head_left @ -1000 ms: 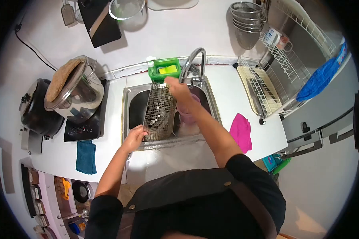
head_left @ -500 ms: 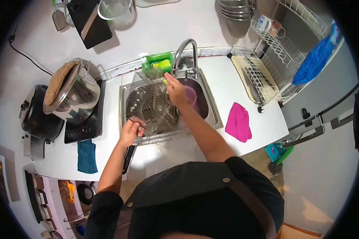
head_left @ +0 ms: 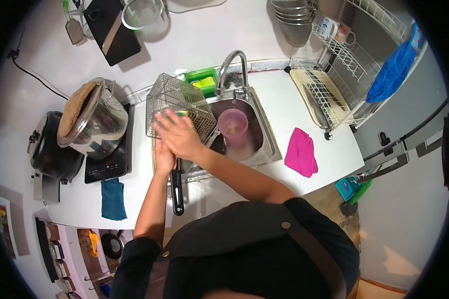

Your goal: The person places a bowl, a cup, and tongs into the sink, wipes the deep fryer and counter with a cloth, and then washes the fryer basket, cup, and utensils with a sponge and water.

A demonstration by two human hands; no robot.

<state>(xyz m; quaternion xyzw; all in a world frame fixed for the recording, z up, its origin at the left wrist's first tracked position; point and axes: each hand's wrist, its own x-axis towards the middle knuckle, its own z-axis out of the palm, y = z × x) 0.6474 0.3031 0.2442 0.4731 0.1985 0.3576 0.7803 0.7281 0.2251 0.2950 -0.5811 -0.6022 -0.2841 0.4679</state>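
Observation:
A wire mesh basket (head_left: 200, 107) is tilted over the left part of the steel sink (head_left: 269, 134), its black handle (head_left: 176, 192) pointing toward my body. My left hand (head_left: 163, 158) is wrapped round the basket's near side by the handle. Across it lies my right hand (head_left: 177, 133), slightly blurred, against the mesh with a yellow-green sponge (head_left: 183, 113) showing just beyond its fingers. A pink cup (head_left: 233, 124) stands in the right part of the sink under the curved faucet (head_left: 242, 62).
Behind the sink is a green caddy (head_left: 208, 89). A large steel pot (head_left: 102, 124) stands on a black cooktop (head_left: 107, 167) at left, near a blue cloth (head_left: 113, 199). Right of the sink are a pink cloth (head_left: 301, 153) and a wire dish rack (head_left: 334, 99).
The blurred basket has turned and now stands out clearly, tilted toward the left. My right hand has moved left and down, next to my left hand. More of the pink cup shows.

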